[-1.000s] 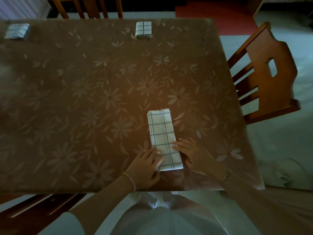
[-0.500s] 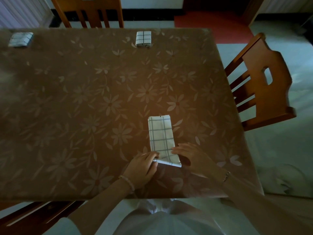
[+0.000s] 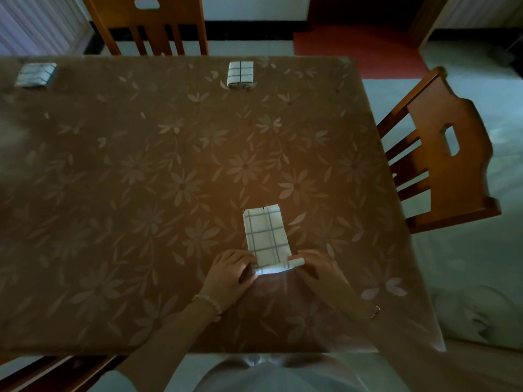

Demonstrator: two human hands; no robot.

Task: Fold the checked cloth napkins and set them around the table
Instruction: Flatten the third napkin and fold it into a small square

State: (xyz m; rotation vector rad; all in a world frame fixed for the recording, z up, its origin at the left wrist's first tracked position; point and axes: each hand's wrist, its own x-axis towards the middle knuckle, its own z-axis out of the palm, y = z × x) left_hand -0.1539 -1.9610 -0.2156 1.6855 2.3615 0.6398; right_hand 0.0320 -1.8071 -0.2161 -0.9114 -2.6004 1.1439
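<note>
1. Brown floral-print tablecloth (image 3: 141, 207) covers the rectangular table, dim room.
2. Left hand (image 3: 230, 277) and right hand (image 3: 317, 271) each pinch the near end of a white blue-checked cloth napkin strip (image 3: 266, 236), that end lifted and curled.
3. Two folded checked napkins at far edge: centre (image 3: 240, 74), left (image 3: 35, 75).
4. Wooden chairs: right (image 3: 441, 165), far (image 3: 150, 26).

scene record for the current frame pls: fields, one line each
surface: table with brown floral cover
active item: checked napkin, a long folded strip, near end lifted and turning over
left hand: pinching the strip's near left corner
right hand: pinching the near right corner
placed napkins: small folded napkin at far edge, second folded napkin at far left
chairs: far chair, right-side chair
stage: fold in progress, not yet placed
</note>
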